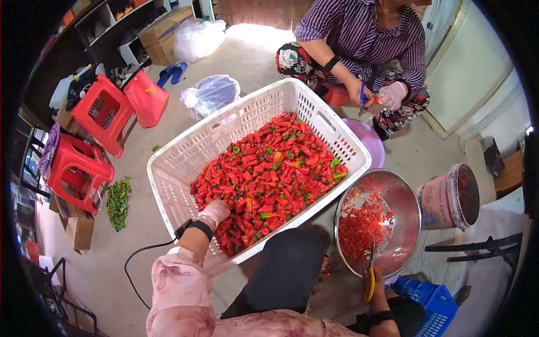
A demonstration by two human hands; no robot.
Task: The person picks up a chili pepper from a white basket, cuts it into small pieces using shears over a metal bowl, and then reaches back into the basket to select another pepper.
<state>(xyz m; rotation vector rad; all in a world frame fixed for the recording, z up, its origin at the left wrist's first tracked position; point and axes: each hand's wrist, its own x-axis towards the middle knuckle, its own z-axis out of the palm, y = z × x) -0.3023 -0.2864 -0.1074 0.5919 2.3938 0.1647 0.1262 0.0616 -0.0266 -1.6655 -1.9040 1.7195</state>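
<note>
A large white plastic crate holds a heap of red chili peppers, some with green or orange patches. My left hand, in a thin pale glove, reaches into the peppers near the crate's front left side; its fingertips are hidden. My right hand grips yellow-handled scissors low at the right. Their blades point up over the near side of a steel bowl. Chopped red pepper lies in that bowl.
Across the crate a person squats, holding blue-handled scissors over a purple basin. A bucket and blue crate stand right. Red stools, green peppers and a plastic bag are left.
</note>
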